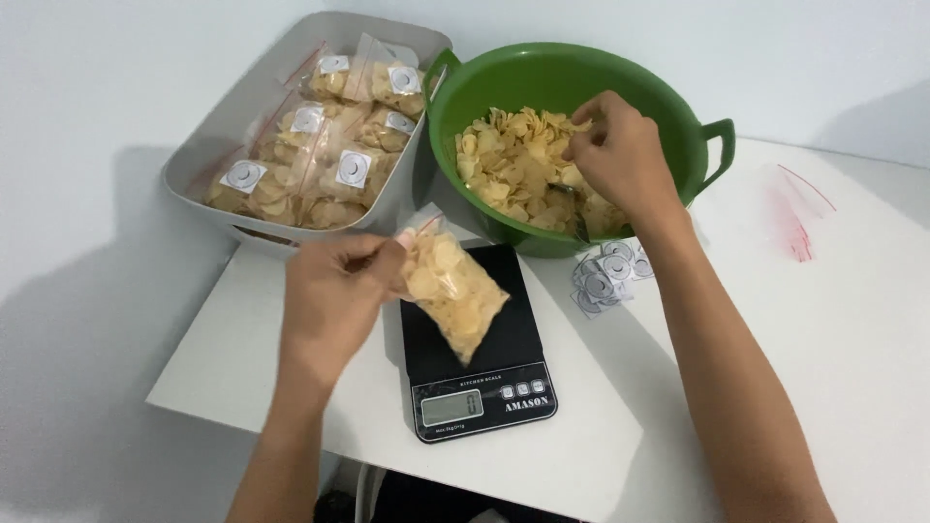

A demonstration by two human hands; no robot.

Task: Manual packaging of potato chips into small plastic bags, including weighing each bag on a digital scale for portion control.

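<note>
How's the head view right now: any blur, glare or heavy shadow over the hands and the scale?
Head view: the left hand and its bag of chips are slightly motion-blurred; the right hand in the green basin is sharper. Soft shadows fall left of the table. No glare on the scale; its display is dim.

Hanging tilted over the black scale: a clear plastic bag of pale yellow chips (451,288), its open top pinched in the left hand (334,295), lower corner pointing down toward the display. Lying heaped loose in the green basin (712,136): more pale chips (509,165), with the right hand (620,155) reaching among them.
</note>
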